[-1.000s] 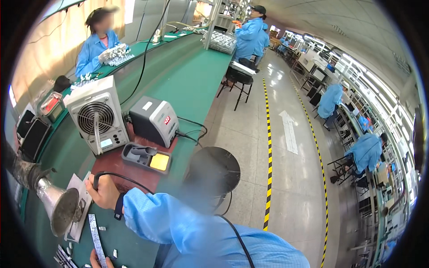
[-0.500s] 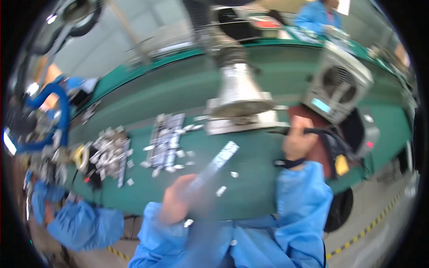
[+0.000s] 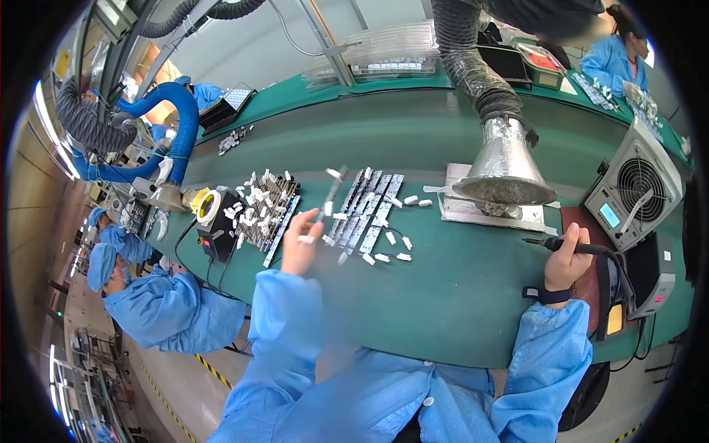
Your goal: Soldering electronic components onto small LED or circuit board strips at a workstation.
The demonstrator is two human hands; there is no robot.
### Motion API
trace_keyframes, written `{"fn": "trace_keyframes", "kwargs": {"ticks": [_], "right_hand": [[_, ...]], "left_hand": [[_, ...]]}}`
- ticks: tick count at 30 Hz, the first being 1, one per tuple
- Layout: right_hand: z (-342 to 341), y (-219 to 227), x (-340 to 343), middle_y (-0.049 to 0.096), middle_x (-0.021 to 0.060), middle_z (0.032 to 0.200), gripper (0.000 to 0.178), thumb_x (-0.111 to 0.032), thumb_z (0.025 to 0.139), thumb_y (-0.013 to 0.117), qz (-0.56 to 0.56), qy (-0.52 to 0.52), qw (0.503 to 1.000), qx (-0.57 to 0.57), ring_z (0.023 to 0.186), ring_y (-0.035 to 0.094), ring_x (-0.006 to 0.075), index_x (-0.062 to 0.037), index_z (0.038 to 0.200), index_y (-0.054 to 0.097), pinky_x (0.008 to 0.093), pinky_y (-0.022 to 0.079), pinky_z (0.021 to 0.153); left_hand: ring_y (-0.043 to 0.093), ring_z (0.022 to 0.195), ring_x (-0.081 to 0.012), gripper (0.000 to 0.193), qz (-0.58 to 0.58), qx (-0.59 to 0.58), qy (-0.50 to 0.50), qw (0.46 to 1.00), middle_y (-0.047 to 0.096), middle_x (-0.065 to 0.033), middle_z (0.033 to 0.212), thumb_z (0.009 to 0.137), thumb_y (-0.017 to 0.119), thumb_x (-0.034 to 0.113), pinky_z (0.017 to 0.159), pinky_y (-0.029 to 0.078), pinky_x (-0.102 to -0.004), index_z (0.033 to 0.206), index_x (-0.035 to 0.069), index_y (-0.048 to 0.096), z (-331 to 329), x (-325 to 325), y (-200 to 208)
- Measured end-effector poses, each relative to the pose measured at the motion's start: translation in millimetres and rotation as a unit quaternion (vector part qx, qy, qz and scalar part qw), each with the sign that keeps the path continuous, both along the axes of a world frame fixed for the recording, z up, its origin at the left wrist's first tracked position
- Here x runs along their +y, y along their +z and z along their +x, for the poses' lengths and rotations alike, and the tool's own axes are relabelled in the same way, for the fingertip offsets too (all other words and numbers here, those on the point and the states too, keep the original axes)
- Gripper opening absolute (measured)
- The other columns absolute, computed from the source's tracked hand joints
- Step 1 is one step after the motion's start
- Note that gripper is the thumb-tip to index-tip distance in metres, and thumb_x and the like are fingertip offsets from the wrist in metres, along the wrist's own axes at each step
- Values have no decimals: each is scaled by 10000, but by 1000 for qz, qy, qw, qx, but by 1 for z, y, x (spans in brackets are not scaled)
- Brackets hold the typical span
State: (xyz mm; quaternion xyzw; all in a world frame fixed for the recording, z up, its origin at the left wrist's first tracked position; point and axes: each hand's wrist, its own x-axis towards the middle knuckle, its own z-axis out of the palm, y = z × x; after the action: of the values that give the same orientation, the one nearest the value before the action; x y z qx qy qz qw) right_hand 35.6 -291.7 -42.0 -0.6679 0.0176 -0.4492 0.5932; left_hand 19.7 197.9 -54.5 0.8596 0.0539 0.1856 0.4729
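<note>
I observe the left hand [image 3: 297,247], fingers clamped on a strip [image 3: 334,190] over the desk [image 3: 443,295], beside laid-out strips [image 3: 378,207]; right fingers [image 3: 570,238] clamped round an iron [image 3: 551,243] near the fan [image 3: 639,181].

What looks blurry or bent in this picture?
Head view: the green bench curves toward the rim; a hazy smear crosses the left sleeve; the strip in the left hand looks slightly blurred; the soldering iron appears fairly crisp.
</note>
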Motion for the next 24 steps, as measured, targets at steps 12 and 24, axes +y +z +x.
{"fn": "trace_keyframes", "kwargs": {"ticks": [12,24], "right_hand": [[-3,-3,-2,365,-37,616,376,-169,992,518,-19,-3,1000,11,595,322,49,-50,653,406,239,267,533],[0,-2,8,361,-35,606,373,-144,987,510,-15,2,1000,16,588,317,46,-49,646,394,240,257,525]], "left_hand": [[252,1446,-282,782,124,51,-184,974,330,-166,1527,738,523,-29,1175,197,-370,1483,-7,287,-32,-28,12],[420,1289,-417,985,394,-45,-148,906,444,-221,1371,651,828,460,1039,372,-495,1414,37,371,10,-88,24]]}}
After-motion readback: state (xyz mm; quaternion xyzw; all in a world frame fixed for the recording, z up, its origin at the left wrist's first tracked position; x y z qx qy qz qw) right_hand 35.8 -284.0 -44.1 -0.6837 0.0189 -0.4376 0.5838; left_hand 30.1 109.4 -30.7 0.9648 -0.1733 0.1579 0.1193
